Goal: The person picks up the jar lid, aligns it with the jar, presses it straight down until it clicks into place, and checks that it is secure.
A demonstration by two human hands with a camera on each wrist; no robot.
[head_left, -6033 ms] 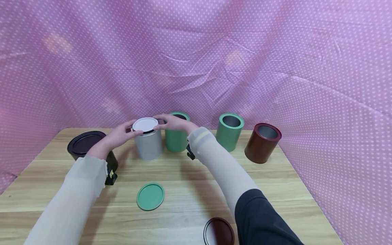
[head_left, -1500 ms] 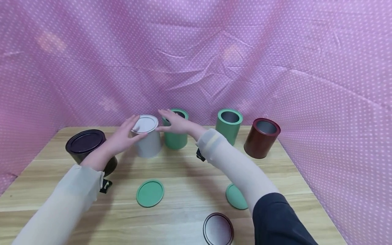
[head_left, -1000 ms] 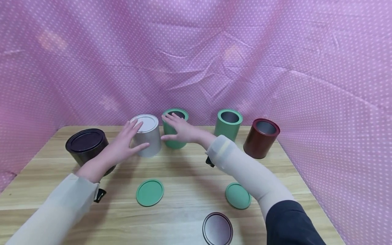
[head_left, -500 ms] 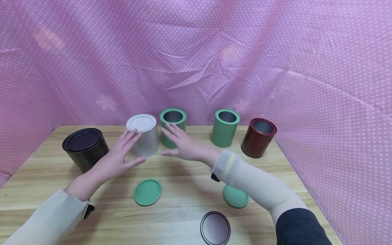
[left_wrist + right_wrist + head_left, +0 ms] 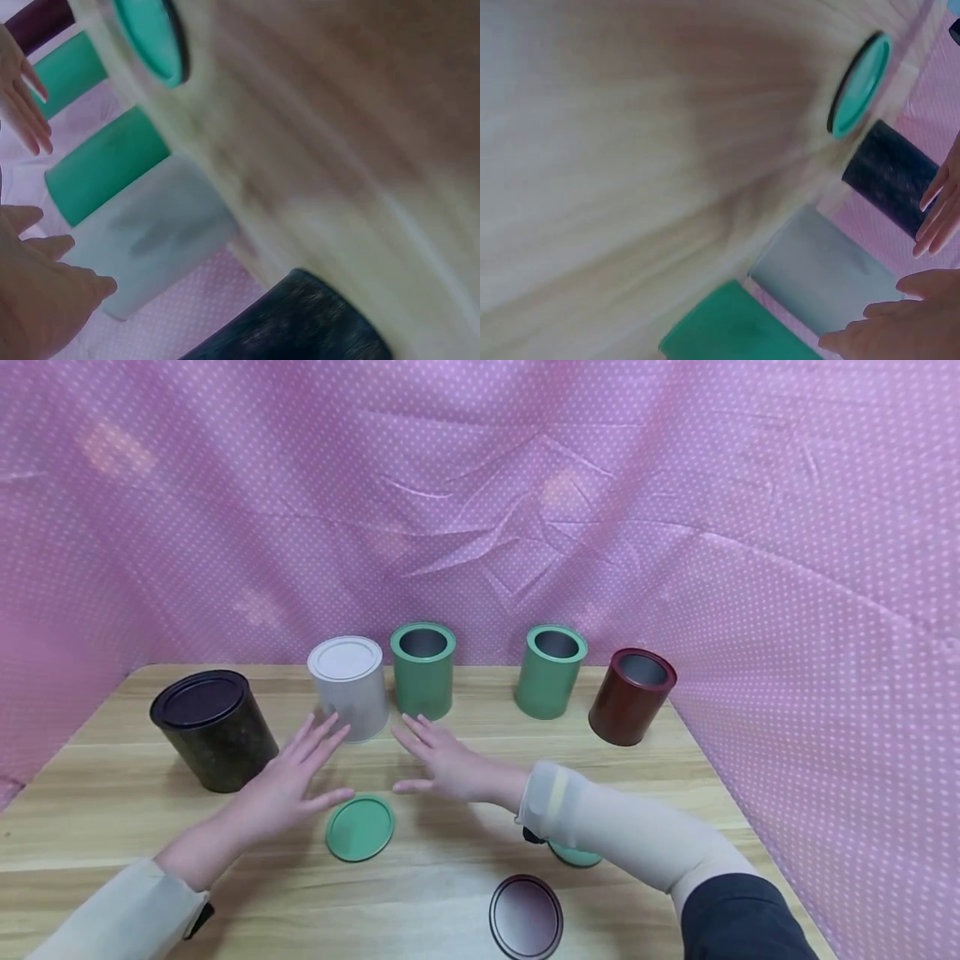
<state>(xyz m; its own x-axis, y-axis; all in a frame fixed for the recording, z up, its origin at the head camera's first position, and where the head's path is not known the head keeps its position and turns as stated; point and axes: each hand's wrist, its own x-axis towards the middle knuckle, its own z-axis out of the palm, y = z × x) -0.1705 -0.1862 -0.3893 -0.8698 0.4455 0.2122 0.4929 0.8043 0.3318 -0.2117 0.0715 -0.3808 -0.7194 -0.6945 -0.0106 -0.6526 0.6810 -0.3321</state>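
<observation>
My left hand (image 5: 281, 789), fingers spread and holding nothing, hovers over the table near the black can (image 5: 225, 747), which has its lid on. Facing it, my right hand (image 5: 450, 766) is likewise spread and bare, in front of the left green can (image 5: 423, 685). Behind and between both hands stands the white can (image 5: 356, 706), its white lid (image 5: 345, 658) lying level on top. A green lid (image 5: 361, 828) lies flat close below the left thumb. In the left wrist view, the white can (image 5: 154, 232) shows beyond the left fingers.
Another open green can (image 5: 551, 681) and an open dark red can (image 5: 628, 706) stand at the back right. A dark red lid (image 5: 527, 917) lies at the front; a second green lid (image 5: 576, 855) is partly hidden by the right forearm. Pink dotted cloth (image 5: 480, 485) encloses the table.
Both hands were at the white lid on the white can six seconds ago. They have since let go, spread and drawn back toward me. The lid now sits lower, with no dark gap.
</observation>
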